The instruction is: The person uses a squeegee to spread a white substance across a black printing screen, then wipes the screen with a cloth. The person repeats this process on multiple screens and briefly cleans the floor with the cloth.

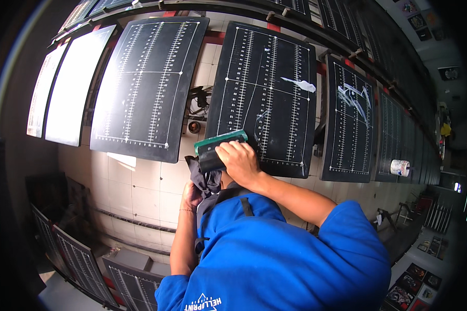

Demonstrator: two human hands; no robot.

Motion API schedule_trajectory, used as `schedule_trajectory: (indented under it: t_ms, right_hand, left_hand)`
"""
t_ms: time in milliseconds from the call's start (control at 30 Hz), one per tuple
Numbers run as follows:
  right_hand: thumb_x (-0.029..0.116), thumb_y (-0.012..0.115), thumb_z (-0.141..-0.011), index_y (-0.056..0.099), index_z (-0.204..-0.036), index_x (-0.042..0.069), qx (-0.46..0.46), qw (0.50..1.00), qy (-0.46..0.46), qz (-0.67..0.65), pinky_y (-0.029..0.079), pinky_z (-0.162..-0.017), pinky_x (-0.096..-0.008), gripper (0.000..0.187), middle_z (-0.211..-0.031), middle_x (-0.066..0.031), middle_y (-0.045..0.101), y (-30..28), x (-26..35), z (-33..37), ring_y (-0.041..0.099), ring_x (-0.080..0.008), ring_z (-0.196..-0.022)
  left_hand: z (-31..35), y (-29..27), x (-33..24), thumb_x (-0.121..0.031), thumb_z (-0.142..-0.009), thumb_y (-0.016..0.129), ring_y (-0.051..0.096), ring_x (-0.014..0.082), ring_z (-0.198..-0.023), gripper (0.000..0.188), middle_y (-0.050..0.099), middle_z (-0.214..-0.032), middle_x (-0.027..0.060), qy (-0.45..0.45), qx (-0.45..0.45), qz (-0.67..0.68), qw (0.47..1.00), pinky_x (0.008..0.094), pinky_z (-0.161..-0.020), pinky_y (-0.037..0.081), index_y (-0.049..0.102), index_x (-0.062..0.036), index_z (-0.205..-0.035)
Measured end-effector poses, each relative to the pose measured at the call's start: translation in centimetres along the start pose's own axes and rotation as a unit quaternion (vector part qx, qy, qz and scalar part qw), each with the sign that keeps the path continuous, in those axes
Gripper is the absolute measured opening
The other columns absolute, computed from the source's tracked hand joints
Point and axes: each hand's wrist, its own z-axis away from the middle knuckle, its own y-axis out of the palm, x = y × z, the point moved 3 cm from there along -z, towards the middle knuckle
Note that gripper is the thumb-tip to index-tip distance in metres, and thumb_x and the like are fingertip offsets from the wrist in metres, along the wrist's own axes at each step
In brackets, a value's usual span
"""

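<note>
My right hand (240, 161) is closed round a squeegee (210, 158) with a black handle and a green blade edge. The squeegee is held over the near left corner of a black printing board (254, 109), its green edge facing away from me. White ruler marks cover that board, and a pale smear (302, 85) lies on its right side. Close to my body, my left hand (192, 194) grips a bunched dark grey cloth (206, 180), which hangs just below the squeegee. Whether the cloth touches the squeegee I cannot tell.
Another marked black board (150, 88) stands to the left, with glare on it. On the right a board (348, 124) carries white smears, and a stained white tub (399, 167) sits farther along. Dark rails (233, 8) run behind. More boards (78, 254) stand at lower left.
</note>
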Motion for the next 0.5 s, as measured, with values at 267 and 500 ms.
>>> schedule_trajectory:
  t_ms: [267,500]
  right_hand:
    - [0.005,0.057,-0.077,0.071,-0.100,0.012,0.027,0.998,-0.040,-0.045,0.048,-0.080,-0.0371,0.028,-0.100,-0.0023,0.070,-2.8,-1.7,4.9,0.066,-0.0221,-0.093]
    - [-0.002,0.060,-0.068,0.071,-0.099,0.014,0.008,0.992,-0.116,-0.046,0.046,-0.085,-0.0357,0.036,-0.103,-0.0011,0.071,-3.3,-5.6,-1.3,0.064,-0.0207,-0.101]
  left_hand:
    - [0.1,-1.9,2.7,-0.033,-0.099,0.047,0.060,0.0276,-0.116,0.046,0.060,-0.130,0.0141,0.038,0.006,0.071,0.997,0.0450,-0.101,0.049,0.052,-0.0027,-0.133]
    - [-0.7,-2.0,4.6,-0.032,-0.099,0.046,0.060,0.0300,-0.116,0.045,0.060,-0.129,0.0149,0.053,0.022,0.099,0.993,0.0489,-0.101,0.048,0.052,-0.0021,-0.132]
